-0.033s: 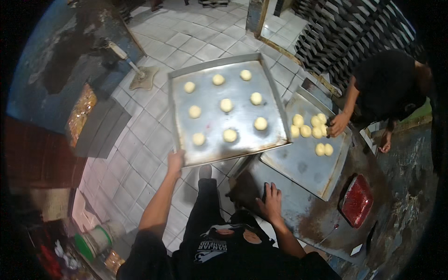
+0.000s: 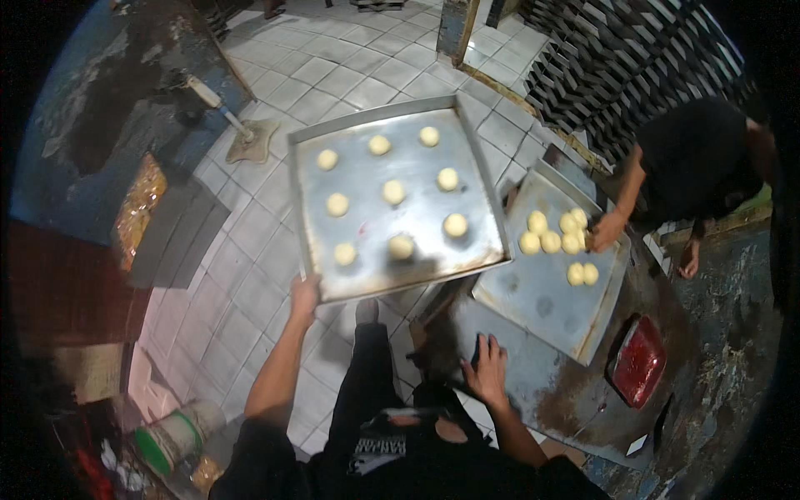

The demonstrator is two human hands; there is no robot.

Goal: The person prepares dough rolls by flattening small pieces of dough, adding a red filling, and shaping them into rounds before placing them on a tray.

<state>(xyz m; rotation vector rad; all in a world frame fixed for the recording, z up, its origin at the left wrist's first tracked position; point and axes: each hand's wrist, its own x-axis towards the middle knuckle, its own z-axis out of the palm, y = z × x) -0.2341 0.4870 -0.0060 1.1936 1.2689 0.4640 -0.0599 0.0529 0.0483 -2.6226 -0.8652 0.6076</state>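
A square metal baking tray (image 2: 367,271) hangs over the floor in front of me. Several pale dough balls (image 2: 393,192) sit spaced apart in it. Closed around its near left corner is my left hand (image 2: 305,298). My right hand (image 2: 488,367) rests at the edge of the metal-topped table (image 2: 533,367), fingers spread, holding nothing. Just beyond it, a second baking tray (image 2: 533,308) lies on that table, with more dough balls (image 2: 551,242) bunched toward its far right side. A co-worker's hand (image 2: 608,231) touches the bunch from the right.
A red tray-like dish (image 2: 640,362) stands on the table's right part. At left are a stained blue surface (image 2: 100,100) and a bag of wrapped goods (image 2: 143,204). A long-handled tool (image 2: 250,140) stands on the tiled floor (image 2: 250,242). A green-rimmed bucket (image 2: 175,437) sits lower left.
The tray in my left hand has shifted slightly left. My right hand stays at the table edge, and the co-worker's hand remains by the bunched dough balls.
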